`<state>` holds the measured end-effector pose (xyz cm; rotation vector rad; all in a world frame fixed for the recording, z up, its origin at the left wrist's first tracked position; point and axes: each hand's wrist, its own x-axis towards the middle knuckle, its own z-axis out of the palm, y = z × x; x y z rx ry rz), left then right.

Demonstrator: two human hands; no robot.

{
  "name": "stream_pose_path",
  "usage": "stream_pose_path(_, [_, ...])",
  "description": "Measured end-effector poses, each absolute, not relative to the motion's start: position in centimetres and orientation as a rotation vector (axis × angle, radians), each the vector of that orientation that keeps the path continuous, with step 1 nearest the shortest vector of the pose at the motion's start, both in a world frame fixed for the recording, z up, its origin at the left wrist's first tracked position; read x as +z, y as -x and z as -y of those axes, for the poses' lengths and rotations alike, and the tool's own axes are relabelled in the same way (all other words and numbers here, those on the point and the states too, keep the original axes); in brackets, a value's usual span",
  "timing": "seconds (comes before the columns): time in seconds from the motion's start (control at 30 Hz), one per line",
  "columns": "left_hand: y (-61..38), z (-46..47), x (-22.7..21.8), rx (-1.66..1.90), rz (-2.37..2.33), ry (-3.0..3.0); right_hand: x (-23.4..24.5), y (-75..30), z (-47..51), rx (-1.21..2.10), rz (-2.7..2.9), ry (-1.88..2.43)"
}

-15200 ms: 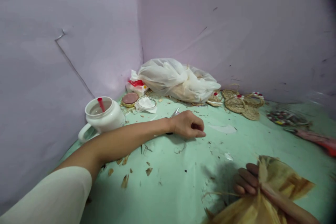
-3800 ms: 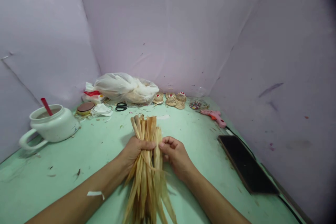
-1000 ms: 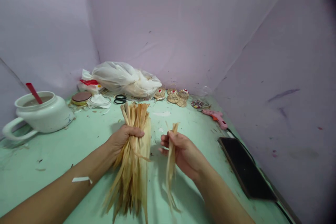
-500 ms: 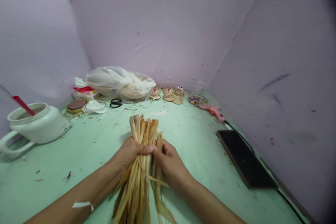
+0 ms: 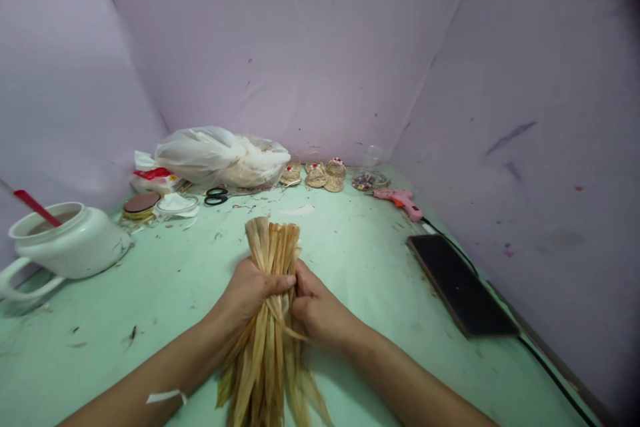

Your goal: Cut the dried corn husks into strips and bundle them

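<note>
A bundle of dry tan husk strips stands upright on the green table. My left hand is wrapped round its middle from the left. My right hand presses against the bundle from the right, fingers closed on the strips. The strips fan out below both hands toward me, and their upper ends stick up above my fingers.
A white pot with a red stick stands at the left. At the back lie a plastic bag, black scissors, two round lids, small woven pieces and a pink glue gun. A dark phone lies at the right.
A second ago my right hand held a few strips apart from the bundle. It has brought them back, and both hands now grip one bundle together.
</note>
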<state>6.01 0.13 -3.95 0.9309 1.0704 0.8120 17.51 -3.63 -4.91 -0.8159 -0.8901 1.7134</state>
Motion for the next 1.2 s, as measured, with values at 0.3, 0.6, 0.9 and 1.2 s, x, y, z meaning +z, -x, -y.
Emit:
stream_pose_path(0.3, [-6.1,-0.3,-3.0,0.799,-1.150,-0.993,-4.9,-19.0,2.3,1.693,0.893,0.850])
stream_pose_path(0.6, [-5.7,-0.9,-3.9,0.778,-1.075,-0.979,-5.2,-20.2,1.9,1.722,0.894,1.201])
stream_pose_path(0.9, [-5.5,-1.0,-4.1,0.757,-1.057,-0.878,-5.5,-21.6,1.1,1.782,0.797,1.122])
stream_pose_path(1.2, [-5.5,-0.8,-3.9,0.719,-0.999,-0.878,-5.4,-21.9,1.0,1.681,0.833,1.182])
